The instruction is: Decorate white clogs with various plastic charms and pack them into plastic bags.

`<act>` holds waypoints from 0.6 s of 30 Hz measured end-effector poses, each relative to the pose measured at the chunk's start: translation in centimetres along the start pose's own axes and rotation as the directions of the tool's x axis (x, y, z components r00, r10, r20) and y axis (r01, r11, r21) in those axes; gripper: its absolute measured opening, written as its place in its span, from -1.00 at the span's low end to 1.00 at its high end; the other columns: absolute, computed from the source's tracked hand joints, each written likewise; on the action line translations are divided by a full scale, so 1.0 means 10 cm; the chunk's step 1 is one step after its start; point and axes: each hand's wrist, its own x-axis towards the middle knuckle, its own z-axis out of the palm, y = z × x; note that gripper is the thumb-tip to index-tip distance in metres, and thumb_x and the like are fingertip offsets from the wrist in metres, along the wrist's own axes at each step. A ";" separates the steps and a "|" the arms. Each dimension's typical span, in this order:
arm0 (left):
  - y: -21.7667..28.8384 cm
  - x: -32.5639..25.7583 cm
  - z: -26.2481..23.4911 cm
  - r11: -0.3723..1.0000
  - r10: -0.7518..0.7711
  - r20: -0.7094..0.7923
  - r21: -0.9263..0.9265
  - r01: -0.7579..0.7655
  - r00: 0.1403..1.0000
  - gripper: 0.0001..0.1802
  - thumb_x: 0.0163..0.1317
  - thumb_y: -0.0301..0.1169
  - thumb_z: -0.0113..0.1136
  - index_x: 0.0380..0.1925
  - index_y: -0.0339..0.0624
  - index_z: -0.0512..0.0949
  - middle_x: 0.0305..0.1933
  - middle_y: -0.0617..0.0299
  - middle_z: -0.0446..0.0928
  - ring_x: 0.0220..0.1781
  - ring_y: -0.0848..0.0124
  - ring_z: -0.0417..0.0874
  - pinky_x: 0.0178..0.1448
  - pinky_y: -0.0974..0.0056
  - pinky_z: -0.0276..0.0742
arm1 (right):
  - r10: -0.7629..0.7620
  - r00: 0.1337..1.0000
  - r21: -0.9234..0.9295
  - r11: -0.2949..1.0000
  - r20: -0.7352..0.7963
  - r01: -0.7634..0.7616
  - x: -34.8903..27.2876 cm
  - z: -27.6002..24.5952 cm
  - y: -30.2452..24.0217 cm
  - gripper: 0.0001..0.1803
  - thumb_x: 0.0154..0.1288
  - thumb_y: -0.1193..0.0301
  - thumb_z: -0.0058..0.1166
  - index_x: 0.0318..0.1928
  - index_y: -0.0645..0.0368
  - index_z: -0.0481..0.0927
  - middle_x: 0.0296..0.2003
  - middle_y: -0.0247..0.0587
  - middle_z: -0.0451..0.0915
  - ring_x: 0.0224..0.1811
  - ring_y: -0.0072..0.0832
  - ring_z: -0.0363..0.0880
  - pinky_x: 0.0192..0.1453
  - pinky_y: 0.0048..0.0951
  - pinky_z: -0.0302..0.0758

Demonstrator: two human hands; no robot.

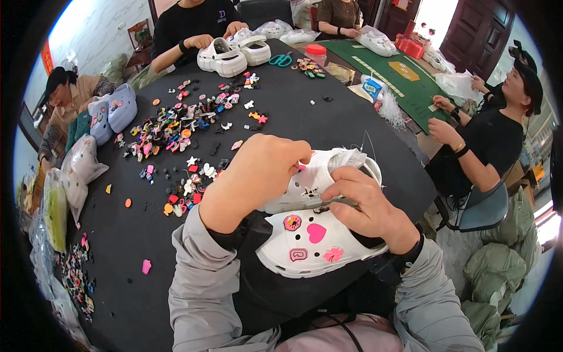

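Observation:
Two white clogs lie in front of me at the table's near edge. The nearer white clog (275,246) carries pink charms, among them a pink heart (316,233) and a pink flower (333,254). Behind it, the farther white clog (293,196) has a black-and-white star charm (311,192) and white wrapping in its opening. My left hand (261,173) is closed over this clog's far side, fingers curled beside a pink spot; what they pinch is hidden. My right hand (369,205) grips the same clog near its opening, thumb and fingers bent round its edge.
Loose colourful charms (176,126) are heaped on the black table (193,281) beyond my left arm. White clogs (223,57) and teal scissors (281,60) are at the far side. Blue clogs (122,108) and bagged pairs line the left edge. Several people sit around; a green mat (375,70) lies right.

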 end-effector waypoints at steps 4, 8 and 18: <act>0.01 -0.01 0.05 0.997 0.052 -0.053 0.059 -0.048 0.997 -0.95 0.02 -0.58 0.17 -0.47 -0.25 0.53 -0.57 0.04 0.55 -0.48 0.07 0.62 -0.39 0.14 0.50 | 0.011 1.000 -0.015 1.000 0.012 -0.011 0.01 0.00 -0.03 -0.81 0.03 0.39 0.15 -0.34 0.23 0.63 -0.31 -0.08 0.49 -0.21 -0.14 0.50 -0.08 -0.21 0.41; -0.03 -0.01 0.08 0.994 0.080 -0.079 0.080 -0.074 0.994 -0.95 0.03 -0.56 0.19 -0.47 -0.23 0.52 -0.57 0.07 0.55 -0.48 0.07 0.60 -0.37 0.10 0.47 | -0.008 1.000 -0.045 0.999 -0.004 0.008 0.00 0.03 -0.05 -0.82 0.01 0.40 0.17 -0.35 0.22 0.63 -0.28 -0.05 0.51 -0.17 -0.12 0.51 -0.03 -0.20 0.40; -0.11 -0.10 0.12 0.989 0.142 -0.102 0.042 -0.139 0.984 -0.92 0.04 -0.56 0.22 -0.47 -0.18 0.52 -0.53 0.19 0.58 -0.47 0.16 0.60 -0.32 0.20 0.35 | -0.062 0.998 -0.025 0.998 -0.013 0.062 0.04 0.02 0.01 -0.77 0.01 0.34 0.17 -0.34 0.23 0.60 -0.34 -0.09 0.47 -0.22 -0.14 0.48 -0.11 -0.21 0.35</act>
